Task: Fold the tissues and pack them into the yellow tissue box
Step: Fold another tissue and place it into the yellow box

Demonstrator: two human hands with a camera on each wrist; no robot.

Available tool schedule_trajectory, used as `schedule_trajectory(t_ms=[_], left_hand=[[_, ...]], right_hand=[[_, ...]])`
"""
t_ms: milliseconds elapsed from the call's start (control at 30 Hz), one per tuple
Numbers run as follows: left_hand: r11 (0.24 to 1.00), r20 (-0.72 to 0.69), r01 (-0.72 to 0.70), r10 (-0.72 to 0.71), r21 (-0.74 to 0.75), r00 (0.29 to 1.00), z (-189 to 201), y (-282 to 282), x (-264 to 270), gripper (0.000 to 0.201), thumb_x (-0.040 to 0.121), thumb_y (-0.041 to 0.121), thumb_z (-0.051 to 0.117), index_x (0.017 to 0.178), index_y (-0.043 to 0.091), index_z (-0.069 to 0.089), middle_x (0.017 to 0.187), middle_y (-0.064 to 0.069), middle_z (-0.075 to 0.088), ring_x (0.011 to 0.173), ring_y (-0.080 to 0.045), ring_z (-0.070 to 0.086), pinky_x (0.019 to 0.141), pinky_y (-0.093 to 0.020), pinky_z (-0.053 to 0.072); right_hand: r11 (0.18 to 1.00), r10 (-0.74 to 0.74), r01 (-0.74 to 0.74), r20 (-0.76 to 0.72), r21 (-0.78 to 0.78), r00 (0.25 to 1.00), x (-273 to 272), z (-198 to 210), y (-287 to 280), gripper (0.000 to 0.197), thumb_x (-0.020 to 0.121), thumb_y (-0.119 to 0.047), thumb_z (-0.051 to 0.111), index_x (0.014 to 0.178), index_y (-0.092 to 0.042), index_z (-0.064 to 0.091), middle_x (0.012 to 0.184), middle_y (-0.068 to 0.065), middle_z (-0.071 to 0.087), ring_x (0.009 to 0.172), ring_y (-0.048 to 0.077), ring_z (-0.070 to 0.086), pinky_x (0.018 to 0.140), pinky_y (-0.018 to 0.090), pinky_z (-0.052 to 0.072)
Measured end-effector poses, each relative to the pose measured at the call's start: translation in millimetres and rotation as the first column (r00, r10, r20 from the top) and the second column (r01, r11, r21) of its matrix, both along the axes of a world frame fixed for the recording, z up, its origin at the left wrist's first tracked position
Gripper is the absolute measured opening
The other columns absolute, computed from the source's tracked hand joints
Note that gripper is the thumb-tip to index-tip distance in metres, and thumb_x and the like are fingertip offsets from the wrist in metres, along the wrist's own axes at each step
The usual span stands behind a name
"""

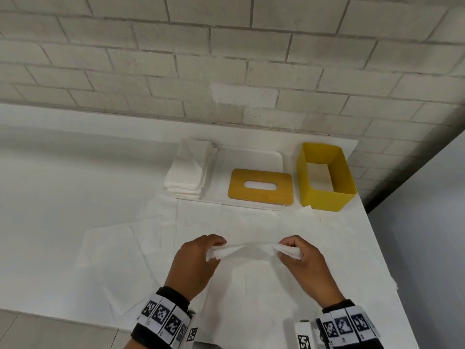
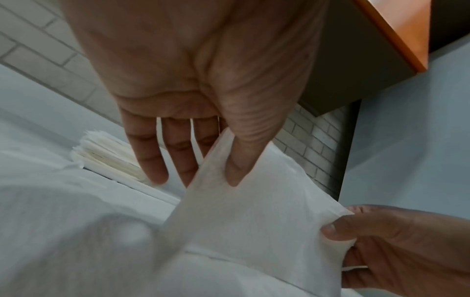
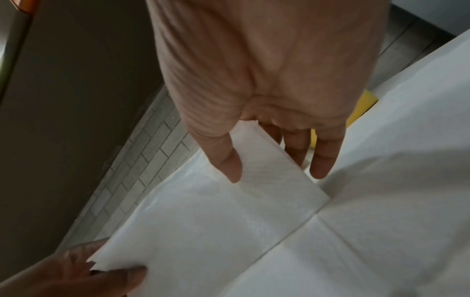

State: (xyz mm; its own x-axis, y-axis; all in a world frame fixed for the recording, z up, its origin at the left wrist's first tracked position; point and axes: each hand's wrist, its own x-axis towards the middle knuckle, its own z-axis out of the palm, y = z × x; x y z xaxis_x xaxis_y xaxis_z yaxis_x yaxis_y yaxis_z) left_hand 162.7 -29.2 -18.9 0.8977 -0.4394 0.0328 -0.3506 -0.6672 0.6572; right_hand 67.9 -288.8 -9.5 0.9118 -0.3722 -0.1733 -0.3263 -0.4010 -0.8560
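Note:
A white tissue point(image 1: 251, 249) is stretched between both hands above the table's near middle. My left hand point(image 1: 214, 248) pinches its left end between thumb and fingers, and my right hand point(image 1: 289, 250) pinches the right end. The left wrist view shows the tissue point(image 2: 254, 211) under my left thumb, with the right hand point(image 2: 338, 235) at its far corner. The right wrist view shows the tissue point(image 3: 229, 211) the same way. The yellow tissue box point(image 1: 324, 176) stands open at the back right, with no lid on it.
A wooden lid with a slot point(image 1: 260, 186) lies on a white tray point(image 1: 254, 157) behind the hands. A stack of folded tissues point(image 1: 190, 170) sits at the tray's left. Unfolded tissues point(image 1: 113, 248) cover the table; its right edge point(image 1: 392, 260) drops off.

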Motion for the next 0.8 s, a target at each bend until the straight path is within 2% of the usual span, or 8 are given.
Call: schedule_trajectory(t_ms=[100, 200, 300, 367, 433, 600, 733, 800], left_hand=[[0.999, 0.027, -0.022, 0.023, -0.03, 0.999, 2, -1, 2, 0.019, 0.092, 0.022, 0.071, 0.106, 0.035, 0.074, 0.092, 0.019, 0.073, 0.081, -0.002, 0.067, 0.074, -0.027, 0.057], [0.998, 0.019, -0.034, 0.036, -0.06, 0.999, 2, 2, 2, 0.017, 0.093, 0.025, 0.069, 0.105, 0.036, 0.074, 0.09, 0.022, 0.072, 0.082, -0.001, 0.067, 0.074, -0.025, 0.056], [0.999, 0.006, -0.031, 0.032, -0.041, 0.999, 6, 3, 1, 0.02, 0.093, 0.032, 0.071, 0.112, 0.037, 0.072, 0.098, 0.022, 0.073, 0.087, 0.0, 0.067, 0.079, -0.025, 0.057], [1.0, 0.016, -0.007, 0.008, -0.03, 1.0, 11, 0, 1, 0.022, 0.093, 0.036, 0.071, 0.115, 0.037, 0.071, 0.103, 0.022, 0.073, 0.088, 0.0, 0.067, 0.08, -0.02, 0.055], [0.999, 0.05, 0.023, -0.022, -0.031, 0.999, 18, -4, 3, 0.018, 0.094, 0.032, 0.07, 0.112, 0.037, 0.071, 0.101, 0.023, 0.073, 0.087, 0.0, 0.067, 0.077, -0.015, 0.052], [0.998, 0.087, 0.065, -0.065, 0.003, 0.994, 22, -8, 7, 0.016, 0.095, 0.023, 0.067, 0.1, 0.038, 0.071, 0.091, 0.021, 0.071, 0.078, -0.003, 0.066, 0.07, -0.023, 0.054], [0.998, 0.109, 0.066, -0.064, -0.016, 0.992, 25, -5, 6, 0.016, 0.095, 0.021, 0.068, 0.099, 0.037, 0.071, 0.091, 0.023, 0.071, 0.078, 0.0, 0.065, 0.068, -0.014, 0.049], [0.998, 0.136, 0.051, -0.044, -0.047, 0.99, 27, -2, 6, 0.017, 0.093, 0.021, 0.071, 0.099, 0.037, 0.071, 0.091, 0.024, 0.071, 0.078, 0.001, 0.065, 0.067, -0.016, 0.051]], right_hand=[[1.0, -0.031, 0.031, 0.049, -0.005, 0.998, 1, 4, 0, 0.012, 0.091, -0.017, 0.071, 0.088, -0.028, 0.069, 0.082, -0.015, 0.069, 0.069, 0.002, 0.06, 0.061, 0.015, 0.044], [0.998, -0.054, 0.053, 0.077, 0.016, 0.996, 1, 8, -2, 0.011, 0.09, -0.017, 0.071, 0.089, -0.028, 0.069, 0.082, -0.015, 0.068, 0.067, 0.004, 0.057, 0.061, 0.015, 0.044], [0.999, -0.033, 0.033, 0.04, 0.012, 0.999, 0, 5, -1, 0.013, 0.09, -0.017, 0.072, 0.09, -0.03, 0.07, 0.084, -0.017, 0.069, 0.074, 0.003, 0.06, 0.063, 0.012, 0.045], [0.999, -0.037, 0.037, 0.028, 0.011, 0.999, -1, 4, 0, 0.013, 0.09, -0.017, 0.072, 0.091, -0.03, 0.07, 0.084, -0.019, 0.069, 0.075, 0.001, 0.061, 0.063, 0.011, 0.045], [0.999, -0.045, 0.044, 0.043, 0.019, 0.998, -1, 5, 0, 0.012, 0.09, -0.017, 0.071, 0.09, -0.029, 0.07, 0.081, -0.018, 0.068, 0.07, 0.0, 0.059, 0.061, 0.011, 0.044], [0.998, -0.065, 0.064, 0.053, 0.027, 0.996, -4, 3, -2, 0.014, 0.091, -0.017, 0.07, 0.087, -0.03, 0.071, 0.081, -0.015, 0.069, 0.07, 0.005, 0.06, 0.06, 0.013, 0.045], [0.996, -0.08, 0.074, 0.117, 0.059, 0.99, -5, 7, 0, 0.015, 0.091, -0.016, 0.072, 0.087, -0.03, 0.071, 0.083, -0.015, 0.07, 0.072, 0.007, 0.058, 0.063, 0.012, 0.043], [0.994, -0.101, 0.091, 0.173, 0.066, 0.98, -1, 15, 0, 0.015, 0.091, -0.014, 0.071, 0.089, -0.029, 0.072, 0.087, -0.015, 0.071, 0.074, 0.004, 0.059, 0.066, 0.014, 0.044]])
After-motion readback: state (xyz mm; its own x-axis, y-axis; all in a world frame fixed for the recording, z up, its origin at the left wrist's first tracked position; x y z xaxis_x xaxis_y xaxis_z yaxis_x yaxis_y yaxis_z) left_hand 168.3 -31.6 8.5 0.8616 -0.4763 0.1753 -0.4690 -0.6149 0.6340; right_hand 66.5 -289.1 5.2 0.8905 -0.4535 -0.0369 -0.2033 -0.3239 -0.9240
